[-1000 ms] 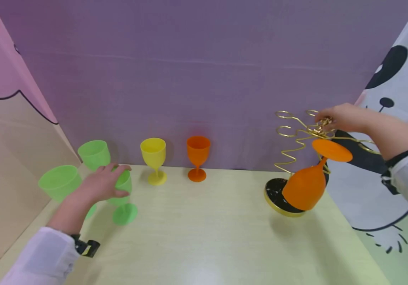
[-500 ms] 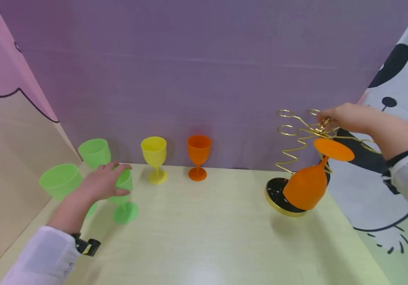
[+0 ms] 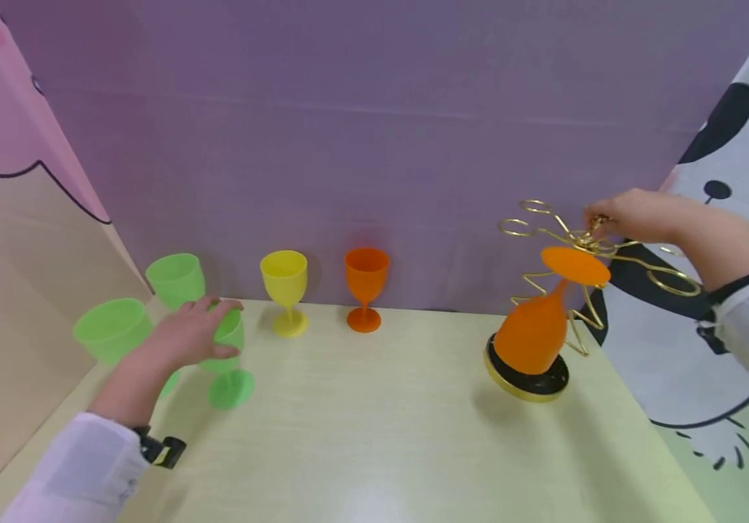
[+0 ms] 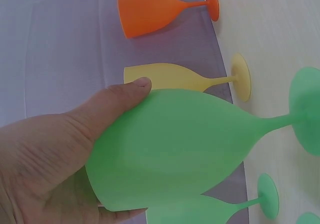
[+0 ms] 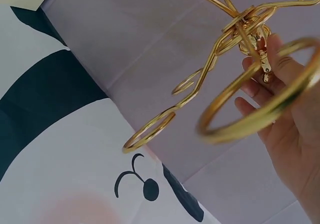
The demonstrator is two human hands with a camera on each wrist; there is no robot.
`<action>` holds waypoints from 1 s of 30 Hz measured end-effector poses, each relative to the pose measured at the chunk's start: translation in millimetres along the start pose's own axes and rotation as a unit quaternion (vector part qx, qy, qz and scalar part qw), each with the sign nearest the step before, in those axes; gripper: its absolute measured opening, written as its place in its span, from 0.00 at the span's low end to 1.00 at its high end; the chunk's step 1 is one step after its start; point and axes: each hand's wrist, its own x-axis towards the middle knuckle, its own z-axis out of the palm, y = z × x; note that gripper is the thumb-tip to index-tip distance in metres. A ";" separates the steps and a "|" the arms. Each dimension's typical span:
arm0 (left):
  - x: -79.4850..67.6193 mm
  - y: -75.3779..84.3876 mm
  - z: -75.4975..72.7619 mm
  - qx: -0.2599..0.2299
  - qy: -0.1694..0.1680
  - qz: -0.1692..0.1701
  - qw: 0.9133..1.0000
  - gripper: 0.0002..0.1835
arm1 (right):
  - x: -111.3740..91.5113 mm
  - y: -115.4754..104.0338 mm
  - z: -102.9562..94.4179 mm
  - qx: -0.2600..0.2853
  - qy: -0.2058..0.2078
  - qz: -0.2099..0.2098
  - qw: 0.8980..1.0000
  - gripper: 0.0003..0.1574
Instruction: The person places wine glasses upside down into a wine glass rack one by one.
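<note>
My left hand [image 3: 181, 338] grips a green goblet [image 4: 175, 144] round its bowl near the rim, thumb on one side. The goblet stands upright at the left of the table. On the right, my right hand [image 3: 642, 214] pinches the gold ornament [image 5: 262, 51] at the top of a gold wire goblet rack with a round black base [image 3: 547, 383]. From the rack hangs an orange goblet [image 3: 534, 330], upside down and tilted, its foot up among the wire loops. In the right wrist view an empty loop [image 5: 150, 131] shows close by.
Two more green goblets, one at the back [image 3: 176, 282] and one farther left [image 3: 112, 330], stand beside my left hand. A yellow goblet [image 3: 285, 280] and another orange goblet [image 3: 366, 272] stand along the purple backdrop [image 3: 374, 145]. Printed cloth walls flank the table [image 3: 374, 421].
The rack's wire arms have turned under my right hand, and the hanging orange goblet has swung to the left, over the black base. My left hand stays on the green goblet.
</note>
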 end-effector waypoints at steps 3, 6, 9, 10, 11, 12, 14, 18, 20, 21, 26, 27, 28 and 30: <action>0.2 0.2 0.4 -0.001 -0.003 0.001 1.000 0.40 | 0.6 -5.3 -0.7 0.000 -0.001 0.001 1.000 0.08; -0.1 0.1 0.4 -0.002 -0.005 0.001 1.000 0.40 | 2.9 -10.4 -2.3 -0.004 -0.004 -0.005 1.000 0.08; -0.3 -0.4 0.4 -0.004 -0.007 -0.002 1.000 0.40 | 5.2 -14.4 -4.3 -0.009 -0.004 -0.010 1.000 0.08; -0.4 -0.8 0.3 -0.004 -0.007 -0.003 1.000 0.40 | 6.1 -15.7 -4.7 -0.010 -0.004 -0.010 1.000 0.08; -0.6 -1.2 0.2 -0.005 -0.007 -0.004 1.000 0.40 | 7.0 -16.4 -5.1 -0.012 -0.002 -0.011 1.000 0.08; -0.7 -1.6 0.2 -0.005 -0.007 -0.005 1.000 0.40 | 7.8 -17.2 -5.2 -0.013 -0.002 -0.010 1.000 0.08; -0.8 -2.0 -0.1 -0.007 -0.008 -0.006 1.000 0.40 | 9.2 -18.8 -4.6 -0.010 0.002 -0.007 1.000 0.09; -1.1 -2.4 -0.3 -0.009 -0.009 -0.008 1.000 0.40 | 11.2 -23.1 -3.9 -0.004 0.007 0.005 1.000 0.10; -1.3 -2.6 -0.2 -0.011 -0.009 -0.009 1.000 0.40 | 12.0 -25.3 -4.5 -0.003 0.012 0.007 1.000 0.11; -1.3 -2.8 -0.1 -0.011 -0.009 -0.010 1.000 0.39 | 12.4 -26.0 -5.1 -0.003 0.012 0.010 1.000 0.12; -1.8 -4.1 -0.1 -0.012 -0.009 -0.011 1.000 0.40 | 13.2 -25.8 -6.1 0.002 0.018 0.020 1.000 0.15; -1.9 -4.1 -0.3 -0.012 -0.010 -0.012 1.000 0.40 | 13.2 -25.7 -6.1 0.001 0.019 0.021 1.000 0.15; -2.1 -4.1 -0.5 -0.011 -0.010 -0.011 1.000 0.40 | 13.3 -26.3 -6.1 -0.002 0.022 0.023 0.999 0.15; -2.2 -4.1 -0.8 -0.012 -0.011 -0.011 1.000 0.40 | 13.3 -28.4 -6.0 -0.006 0.031 0.024 0.999 0.15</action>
